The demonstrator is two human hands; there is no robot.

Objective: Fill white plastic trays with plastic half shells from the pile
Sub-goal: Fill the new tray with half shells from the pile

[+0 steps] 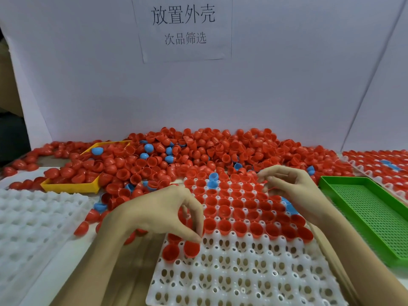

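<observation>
Left hand (163,210) pinches a red shell (191,248) at the white tray (242,272) front row. Right hand (293,191) hovers, fingers loosely curled, holding nothing visible. Pile (198,151) behind the tray.

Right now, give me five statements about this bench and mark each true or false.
1. The green tray is full of red shells. False: no shells lie in it.
2. The white tray has its near rows unfilled. True.
3. The left hand pinches a red shell at the tray's left edge. True.
4. The pile holds only blue shells. False: it is mostly red with a few blue.
5. The yellow tray sits right of the green tray. False: it sits far left.
</observation>
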